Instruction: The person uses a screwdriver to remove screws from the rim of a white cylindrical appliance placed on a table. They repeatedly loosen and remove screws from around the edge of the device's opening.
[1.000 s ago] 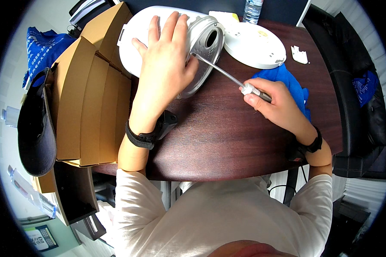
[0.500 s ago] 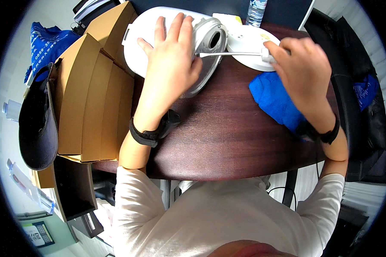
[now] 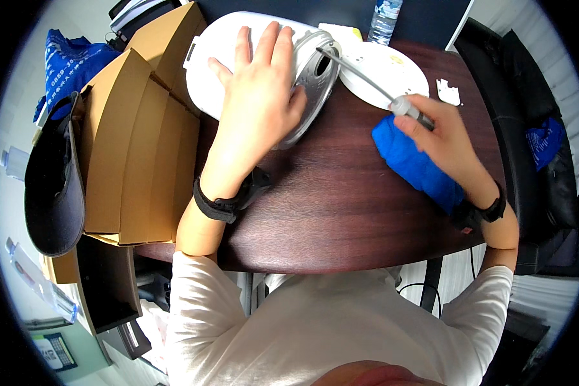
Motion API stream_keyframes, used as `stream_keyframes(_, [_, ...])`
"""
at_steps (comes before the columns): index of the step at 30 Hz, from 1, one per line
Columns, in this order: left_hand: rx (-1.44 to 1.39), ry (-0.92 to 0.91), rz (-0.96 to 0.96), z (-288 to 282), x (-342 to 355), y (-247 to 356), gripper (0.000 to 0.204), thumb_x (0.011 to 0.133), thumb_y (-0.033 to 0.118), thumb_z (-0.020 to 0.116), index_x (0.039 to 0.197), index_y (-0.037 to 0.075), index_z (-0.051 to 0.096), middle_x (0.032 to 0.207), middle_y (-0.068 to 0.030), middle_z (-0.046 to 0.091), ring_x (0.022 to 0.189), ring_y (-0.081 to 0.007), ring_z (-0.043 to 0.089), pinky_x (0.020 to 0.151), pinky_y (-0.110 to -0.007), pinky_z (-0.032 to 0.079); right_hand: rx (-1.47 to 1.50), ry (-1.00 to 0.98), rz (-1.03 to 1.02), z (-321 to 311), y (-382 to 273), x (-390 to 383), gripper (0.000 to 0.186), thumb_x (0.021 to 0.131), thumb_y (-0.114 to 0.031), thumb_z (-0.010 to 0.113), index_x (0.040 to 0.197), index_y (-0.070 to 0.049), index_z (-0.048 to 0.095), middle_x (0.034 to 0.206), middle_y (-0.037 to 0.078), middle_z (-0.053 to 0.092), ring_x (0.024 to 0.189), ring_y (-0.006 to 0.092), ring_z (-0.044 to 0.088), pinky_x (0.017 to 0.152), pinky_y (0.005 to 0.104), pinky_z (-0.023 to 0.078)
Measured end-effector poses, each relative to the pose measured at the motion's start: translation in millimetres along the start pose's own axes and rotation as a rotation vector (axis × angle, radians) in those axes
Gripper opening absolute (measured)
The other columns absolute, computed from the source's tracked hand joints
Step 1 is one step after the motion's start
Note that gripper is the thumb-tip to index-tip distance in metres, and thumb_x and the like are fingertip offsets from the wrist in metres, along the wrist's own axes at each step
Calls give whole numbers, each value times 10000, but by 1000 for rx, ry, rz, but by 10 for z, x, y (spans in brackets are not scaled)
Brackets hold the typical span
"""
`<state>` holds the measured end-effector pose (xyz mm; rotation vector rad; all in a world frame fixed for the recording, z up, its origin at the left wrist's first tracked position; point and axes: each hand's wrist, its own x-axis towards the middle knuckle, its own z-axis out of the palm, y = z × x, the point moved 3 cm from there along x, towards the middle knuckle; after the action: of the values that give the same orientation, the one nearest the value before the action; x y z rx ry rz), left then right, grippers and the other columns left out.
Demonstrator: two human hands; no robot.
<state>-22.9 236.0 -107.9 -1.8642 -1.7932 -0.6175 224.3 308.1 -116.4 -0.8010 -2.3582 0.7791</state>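
With fingers spread, my left hand (image 3: 260, 96) lies flat on a white rounded plastic housing (image 3: 207, 67) at the far side of the table. Joined to the housing is a grey ring-shaped part (image 3: 307, 89) with a dark round hole. My right hand (image 3: 445, 132) is closed around the grey handle of a screwdriver (image 3: 365, 77). Its long shaft slants up and left, and its tip is over the grey part's upper rim; whether it touches cannot be made out. A white round plate (image 3: 402, 77) with small bits on it lies behind the shaft.
A folded blue cloth (image 3: 408, 161) sits below my right hand. Near the far right edge is a white broken piece (image 3: 448, 92). A water bottle (image 3: 385, 22) stands behind the plate. Cardboard boxes (image 3: 135, 148) and a dark cap (image 3: 55, 186) flank the dark wooden table (image 3: 315, 212) on the left.
My right hand has moved down toward me, tilting the screwdriver from level to slanted, its tip now higher on the grey part. The white piece at right has come into sight. My left hand stays put.
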Motion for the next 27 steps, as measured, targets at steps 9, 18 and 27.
stream_keyframes(9, [1,-17,-2,-1,1,-10,717,798,148,691,1442,-21,426,1503,-204,427,1416,-509,327,980,-857,284,466,-320,293,310,-65,-161,291,1057,-295,553,859,-83,584,656,-53,511,513,17,430,450,201,331])
stream_keyframes(18, [6,-2,2,18,0,-15,714,794,144,686,1439,-20,427,1499,-203,431,1414,-507,330,977,-859,280,486,-347,303,368,-21,-153,303,1059,-293,551,837,-88,572,640,-55,504,495,12,422,431,201,319])
stream_keyframes(27, [32,-8,2,-2,3,-20,714,791,137,682,1437,-20,422,1499,-200,428,1402,-501,347,959,-853,306,-94,-19,-164,330,-65,-126,216,982,-276,657,1001,-62,651,711,63,608,567,192,599,521,301,469])
